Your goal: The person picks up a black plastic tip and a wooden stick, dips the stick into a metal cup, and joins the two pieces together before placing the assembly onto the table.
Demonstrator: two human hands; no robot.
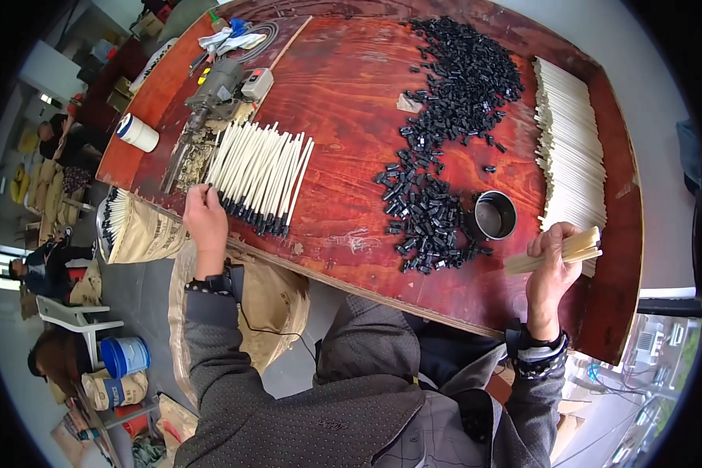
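Note:
My right hand (550, 265) is closed round a bundle of pale wooden sticks (581, 246), held level over the near right part of the table. Beside it lies a long stack of similar pale sticks (573, 148). My left hand (205, 222) is at the table's near left edge, fingers drawn together at the corner of a row of sticks with black caps (261, 171). Whatever those fingers pinch, if anything, is too small to make out. The row's black ends point toward me.
Loose black caps (464, 86) spread down the middle of the red table (351, 101), with a dark round tin (495, 215) beside them. A small motor (217, 82), a switch box (257, 84) and a white container (137, 132) stand at left. A sack of capped sticks (144, 230) stands below.

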